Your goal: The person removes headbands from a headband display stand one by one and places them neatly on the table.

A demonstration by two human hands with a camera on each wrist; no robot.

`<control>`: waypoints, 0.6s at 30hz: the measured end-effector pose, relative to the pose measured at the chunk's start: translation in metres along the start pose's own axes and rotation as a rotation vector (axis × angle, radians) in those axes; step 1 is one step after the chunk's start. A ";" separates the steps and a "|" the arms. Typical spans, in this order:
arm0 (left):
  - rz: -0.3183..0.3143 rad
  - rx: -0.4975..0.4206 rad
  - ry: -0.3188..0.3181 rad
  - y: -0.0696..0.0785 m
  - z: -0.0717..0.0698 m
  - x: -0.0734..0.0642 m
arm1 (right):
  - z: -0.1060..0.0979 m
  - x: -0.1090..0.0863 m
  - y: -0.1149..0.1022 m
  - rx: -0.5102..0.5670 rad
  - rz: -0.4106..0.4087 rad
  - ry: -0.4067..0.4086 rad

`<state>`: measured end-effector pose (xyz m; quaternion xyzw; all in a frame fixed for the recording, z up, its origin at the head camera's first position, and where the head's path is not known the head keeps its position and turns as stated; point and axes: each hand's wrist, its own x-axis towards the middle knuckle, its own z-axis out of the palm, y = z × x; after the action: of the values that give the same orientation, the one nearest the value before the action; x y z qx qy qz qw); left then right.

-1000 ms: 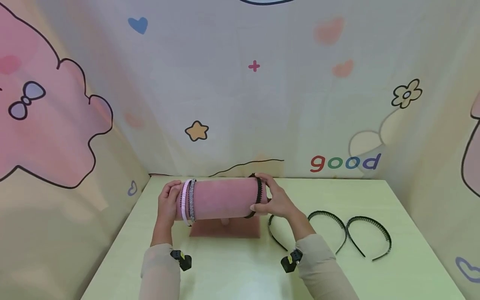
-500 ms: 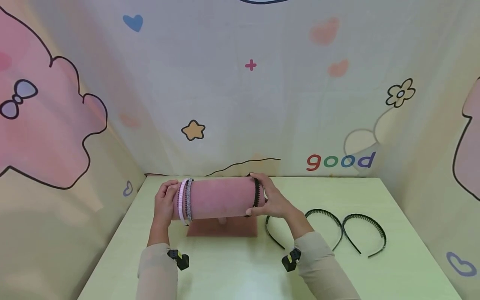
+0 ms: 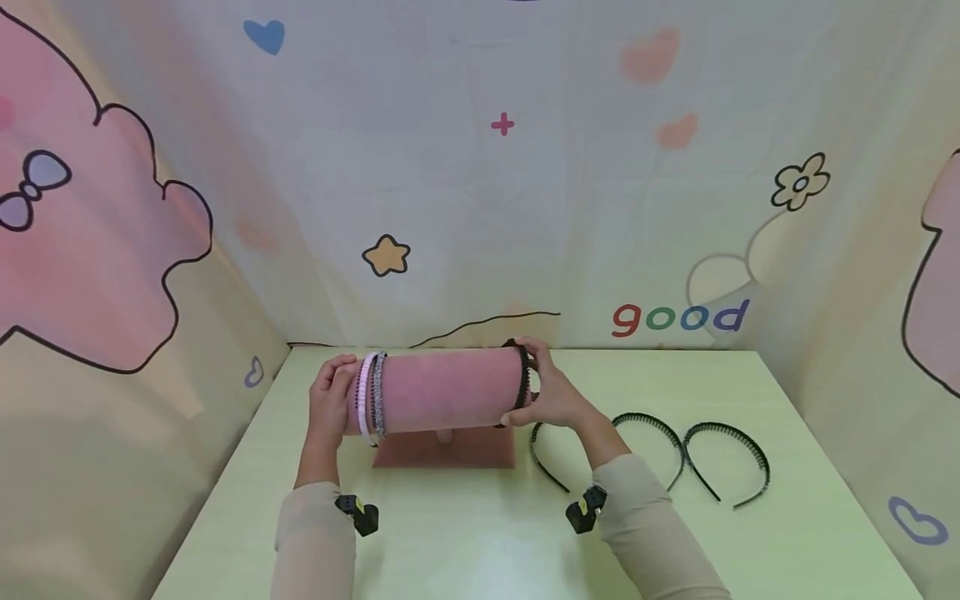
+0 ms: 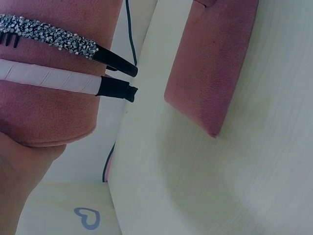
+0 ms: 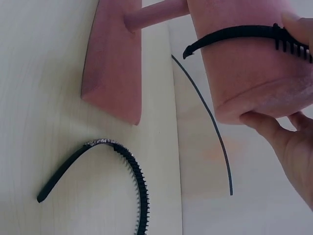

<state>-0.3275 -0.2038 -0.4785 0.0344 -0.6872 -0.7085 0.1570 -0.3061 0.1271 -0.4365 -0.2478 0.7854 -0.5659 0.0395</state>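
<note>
A pink velvet headband display roll (image 3: 450, 389) lies level on a post above its pink base (image 3: 442, 454). My left hand (image 3: 327, 408) grips its left end. Beside that hand, a pale lilac headband (image 3: 363, 398) and a silver glittery headband (image 3: 378, 394) sit around the roll. At the right end, my right hand (image 3: 558, 396) holds a black toothed headband (image 3: 523, 375), fingers at the back and thumb at the front. In the right wrist view, one fingertip touches the black headband's toothed part and another digit lies against the roll's end. The black headband's back is hidden.
On the pale table (image 3: 450, 533), a black headband (image 3: 651, 419) and another headband (image 3: 750, 437) lie to the right. A third headband (image 3: 547, 475), with glitter in the right wrist view, is partly behind my right forearm. A printed cloth (image 3: 450, 183) hangs behind.
My right hand and the black headband have shifted slightly right, toward the roll's end. My left hand keeps its hold. The view has also shifted a little.
</note>
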 end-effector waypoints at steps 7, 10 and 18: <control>-0.001 0.014 -0.015 -0.003 0.005 0.001 | -0.011 -0.001 0.005 0.035 -0.001 -0.006; 0.014 0.044 -0.020 -0.003 0.004 0.002 | -0.014 0.002 0.015 -0.029 -0.017 -0.025; 0.022 0.074 -0.030 0.000 -0.002 0.005 | -0.013 0.008 0.034 -0.143 -0.023 -0.041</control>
<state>-0.3318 -0.2066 -0.4781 0.0220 -0.7156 -0.6812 0.1531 -0.3295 0.1428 -0.4614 -0.2704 0.8199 -0.5037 0.0312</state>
